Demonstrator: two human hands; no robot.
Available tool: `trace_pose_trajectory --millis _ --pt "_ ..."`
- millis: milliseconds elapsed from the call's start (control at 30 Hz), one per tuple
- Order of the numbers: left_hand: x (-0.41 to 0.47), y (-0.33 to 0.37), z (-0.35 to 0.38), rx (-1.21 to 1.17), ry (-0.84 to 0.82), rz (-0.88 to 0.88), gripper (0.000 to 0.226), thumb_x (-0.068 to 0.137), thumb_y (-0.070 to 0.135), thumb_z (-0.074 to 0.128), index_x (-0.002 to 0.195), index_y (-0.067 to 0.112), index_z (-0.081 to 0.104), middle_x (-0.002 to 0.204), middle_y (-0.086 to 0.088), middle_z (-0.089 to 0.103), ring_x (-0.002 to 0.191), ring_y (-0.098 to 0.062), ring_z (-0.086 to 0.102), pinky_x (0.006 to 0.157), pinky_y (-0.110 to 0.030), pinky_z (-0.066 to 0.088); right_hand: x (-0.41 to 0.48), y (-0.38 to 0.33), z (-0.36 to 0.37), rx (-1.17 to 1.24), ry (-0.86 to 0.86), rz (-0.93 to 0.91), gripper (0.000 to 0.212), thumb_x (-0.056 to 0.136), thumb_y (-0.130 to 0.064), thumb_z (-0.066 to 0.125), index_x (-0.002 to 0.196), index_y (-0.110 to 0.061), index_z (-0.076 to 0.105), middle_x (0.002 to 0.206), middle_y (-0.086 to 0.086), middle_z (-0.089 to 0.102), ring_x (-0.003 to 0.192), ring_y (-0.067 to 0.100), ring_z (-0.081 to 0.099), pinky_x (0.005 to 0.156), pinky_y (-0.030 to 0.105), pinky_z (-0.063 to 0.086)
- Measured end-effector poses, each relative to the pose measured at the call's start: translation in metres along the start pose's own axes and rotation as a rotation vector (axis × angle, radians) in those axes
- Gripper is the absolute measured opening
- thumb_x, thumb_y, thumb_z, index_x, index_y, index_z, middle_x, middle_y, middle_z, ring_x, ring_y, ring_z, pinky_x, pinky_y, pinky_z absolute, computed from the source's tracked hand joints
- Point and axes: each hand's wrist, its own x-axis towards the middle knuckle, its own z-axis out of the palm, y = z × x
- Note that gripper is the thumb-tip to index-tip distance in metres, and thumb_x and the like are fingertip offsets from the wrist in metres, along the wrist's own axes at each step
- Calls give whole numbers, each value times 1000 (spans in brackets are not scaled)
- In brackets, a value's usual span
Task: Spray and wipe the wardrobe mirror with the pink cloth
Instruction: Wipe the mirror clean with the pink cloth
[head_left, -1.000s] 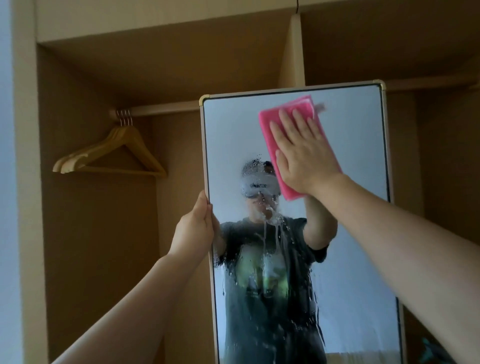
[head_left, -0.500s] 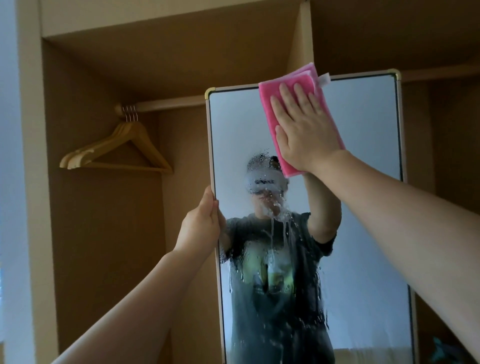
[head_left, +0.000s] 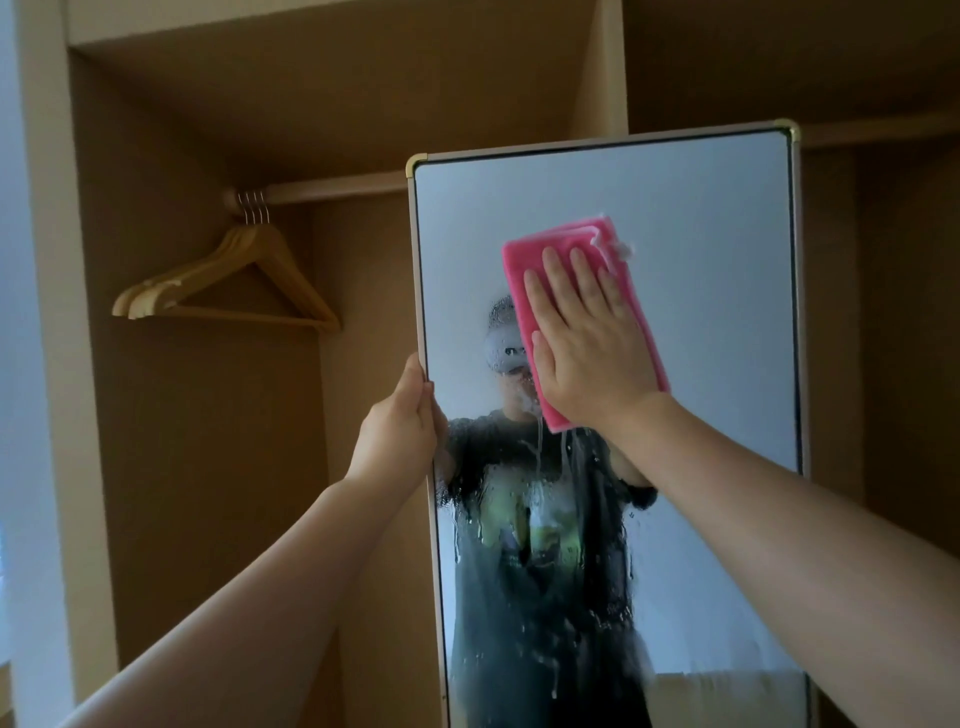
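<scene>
Mid-frame, the mirror (head_left: 701, 260) is steadied by the left hand (head_left: 400, 431) gripping its edge; the pink cloth (head_left: 540, 249) is pressed flat under the outstretched right hand (head_left: 592, 353).

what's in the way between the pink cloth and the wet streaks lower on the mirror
Nothing visible. The pink cloth lies flat on the mirror under the right hand, and the wet streaks begin right below it on open glass. The left hand grips the mirror's left edge, clear of that path.
</scene>
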Motion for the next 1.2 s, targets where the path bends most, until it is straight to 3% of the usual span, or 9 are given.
trace_pose_trajectory --millis 267,667,867,1033,1200 --pt "3 -4 2 23 -1 -18 36 103 29 28 138 25 36 74 0 67 67 -16 64 62 -31 50 -50 -30 17 35 -8 27 59 100 -34 21 152 -6 20 158 20 16 148 38 7 121 49 6" --pt "3 -6 2 3 -20 -10 32 103 29 26 132 24 38 72 0 68 67 -21 66 65 -35 53 -88 -53 30 62 -30 8 61 99 -35 24 152 -7 14 158 18 10 148 38 5 121 50 7" --pt "3 -4 0 -16 -31 -43 35 103 28 27 137 27 35 67 3 65 58 -11 60 49 -14 41 -81 -50 27 68 -63 -7 61 98 -35 22 152 -8 14 159 18 12 147 40 7 120 53 10" --pt "3 -4 0 -104 -56 -65 27 103 29 27 126 29 40 73 -5 69 63 -22 65 54 -27 48 -71 -47 26 52 -93 -29 61 99 -35 21 153 -8 14 159 18 12 148 39 5 120 53 9" --pt "5 -5 1 -115 -50 -68 26 103 29 27 125 30 42 75 -8 69 58 -13 62 51 -22 45 -59 -43 26 45 -99 -66 61 100 -37 16 153 -8 11 160 17 10 148 38 3 120 53 10"
